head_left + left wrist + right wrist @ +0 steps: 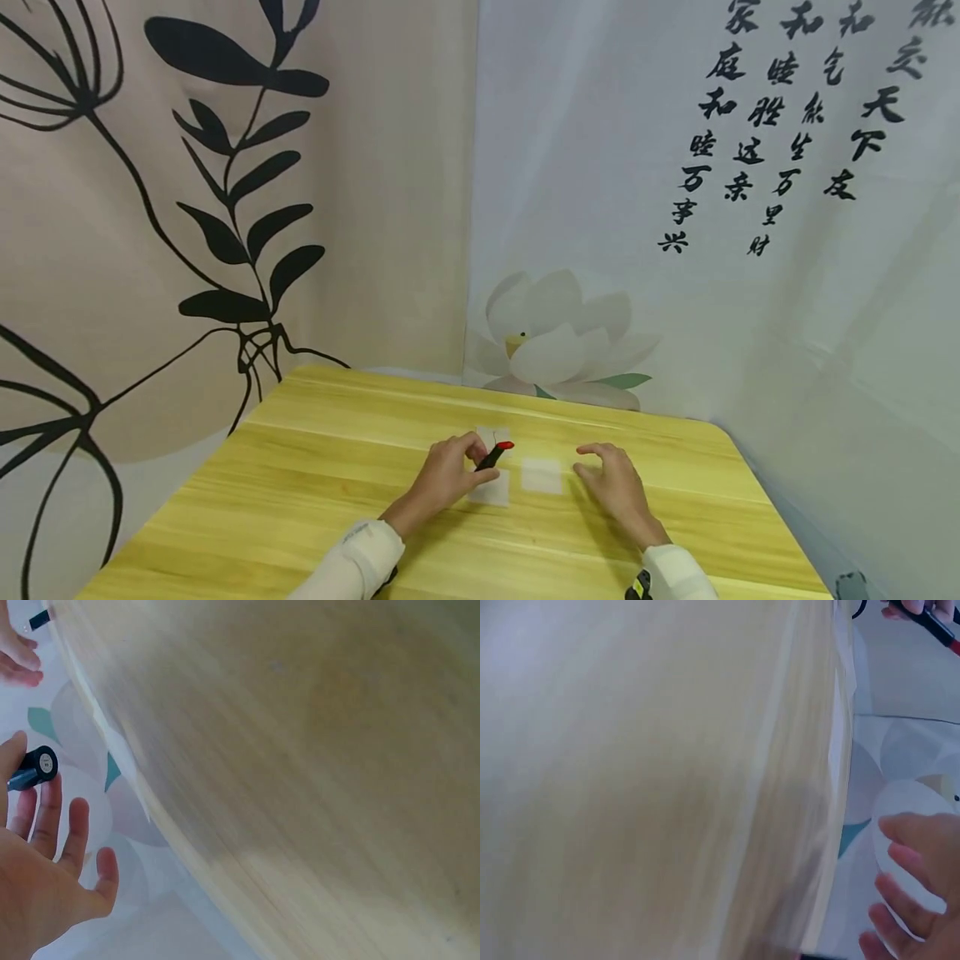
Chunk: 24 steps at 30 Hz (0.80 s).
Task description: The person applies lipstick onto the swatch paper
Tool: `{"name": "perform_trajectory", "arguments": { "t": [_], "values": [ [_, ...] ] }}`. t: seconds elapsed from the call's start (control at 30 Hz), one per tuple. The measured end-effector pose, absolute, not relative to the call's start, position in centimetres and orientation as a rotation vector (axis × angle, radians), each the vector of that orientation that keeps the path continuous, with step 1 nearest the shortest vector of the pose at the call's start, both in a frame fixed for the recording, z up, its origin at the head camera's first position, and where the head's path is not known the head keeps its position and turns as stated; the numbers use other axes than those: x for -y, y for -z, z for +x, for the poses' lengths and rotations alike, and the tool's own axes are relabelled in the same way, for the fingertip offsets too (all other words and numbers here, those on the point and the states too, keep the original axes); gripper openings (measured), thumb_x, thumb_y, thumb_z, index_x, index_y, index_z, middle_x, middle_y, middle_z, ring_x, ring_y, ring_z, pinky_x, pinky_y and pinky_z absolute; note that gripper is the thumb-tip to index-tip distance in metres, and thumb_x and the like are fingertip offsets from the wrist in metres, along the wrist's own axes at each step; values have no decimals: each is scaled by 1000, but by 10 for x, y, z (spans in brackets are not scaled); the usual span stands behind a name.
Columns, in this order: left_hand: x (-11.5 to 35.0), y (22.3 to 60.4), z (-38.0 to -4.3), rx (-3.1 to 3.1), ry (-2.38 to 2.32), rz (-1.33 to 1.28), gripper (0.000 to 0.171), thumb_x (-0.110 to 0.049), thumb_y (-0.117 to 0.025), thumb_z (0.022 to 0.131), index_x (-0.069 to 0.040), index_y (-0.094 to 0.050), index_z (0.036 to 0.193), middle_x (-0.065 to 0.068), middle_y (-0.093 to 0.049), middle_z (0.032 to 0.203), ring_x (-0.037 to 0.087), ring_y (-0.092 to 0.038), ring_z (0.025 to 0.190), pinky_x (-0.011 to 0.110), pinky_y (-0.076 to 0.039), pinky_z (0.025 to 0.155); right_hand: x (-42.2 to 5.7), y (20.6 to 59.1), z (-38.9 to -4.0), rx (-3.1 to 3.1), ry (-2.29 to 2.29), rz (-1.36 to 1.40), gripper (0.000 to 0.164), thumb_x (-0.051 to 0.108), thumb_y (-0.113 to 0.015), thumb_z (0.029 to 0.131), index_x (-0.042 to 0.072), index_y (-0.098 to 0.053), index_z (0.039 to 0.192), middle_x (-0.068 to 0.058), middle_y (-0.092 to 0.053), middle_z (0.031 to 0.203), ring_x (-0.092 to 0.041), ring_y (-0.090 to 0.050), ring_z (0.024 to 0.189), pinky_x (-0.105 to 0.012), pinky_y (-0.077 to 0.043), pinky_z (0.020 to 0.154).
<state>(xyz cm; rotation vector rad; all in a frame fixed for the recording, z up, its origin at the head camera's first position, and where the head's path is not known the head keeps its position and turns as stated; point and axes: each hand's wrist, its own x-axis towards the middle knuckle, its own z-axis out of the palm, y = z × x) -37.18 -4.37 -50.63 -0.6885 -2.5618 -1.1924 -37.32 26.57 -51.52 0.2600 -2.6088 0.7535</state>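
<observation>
Between thumb and fingers, my left hand [448, 472] pinches a black lipstick [491, 457] with a red tip, held slantwise above the table. In the left wrist view, a round white label shows on the base of the lipstick [34, 769]; the other fingers are spread away from it. The right wrist view catches the lipstick [931, 624] at its upper corner. My right hand [613, 483] hovers to the right, thumb and index finger apart, holding nothing. A spot of red shows at its index fingertip.
Three pale square sheets lie on the yellow wood-grain table [360, 467]: a rear sheet [492, 434], a front sheet [491, 492] partly behind the left hand, and a right sheet [542, 476]. Printed curtains [397, 208] hang behind the table's far edge.
</observation>
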Motion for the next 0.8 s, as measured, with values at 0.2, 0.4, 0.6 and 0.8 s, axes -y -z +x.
{"name": "perform_trajectory", "arguments": {
  "t": [0.2, 0.4, 0.6, 0.8],
  "values": [
    [41, 505, -367, 2579, 1142, -703, 29, -44, -76, 79, -23, -60, 91, -11, -65, 84, 21, -62, 88, 53, -33, 94, -297, 506, -359, 2692, -528, 141, 36, 27, -79, 79, 10, -69, 109, -14, -62, 111, -34, -56, 97, -50, -45, 73],
    [43, 501, -366, 2556, 1034, -690, 28, -40, -78, 78, -23, -59, 90, -13, -64, 82, 8, -58, 83, 47, -36, 88, -310, 502, -356, 2870, -657, 45, 25, 11, -72, 84, 3, -68, 107, -7, -70, 91, -19, -65, 77, -35, -51, 59],
    [42, 503, -365, 2576, 1030, -700, 27, -40, -78, 79, -25, -59, 91, -15, -63, 82, 7, -58, 83, 46, -36, 87, -294, 505, -361, 2789, -935, 77, 25, 18, -72, 87, 10, -66, 110, 1, -68, 88, -11, -63, 77, -28, -51, 63],
    [39, 504, -360, 2574, 1102, -708, 25, -39, -77, 80, -24, -60, 91, -13, -63, 83, 11, -60, 83, 51, -34, 92, -262, 492, -363, 2625, -1136, 217, 22, 31, -69, 88, 18, -66, 106, 5, -69, 89, -14, -66, 76, -26, -52, 63]
  ]
}}
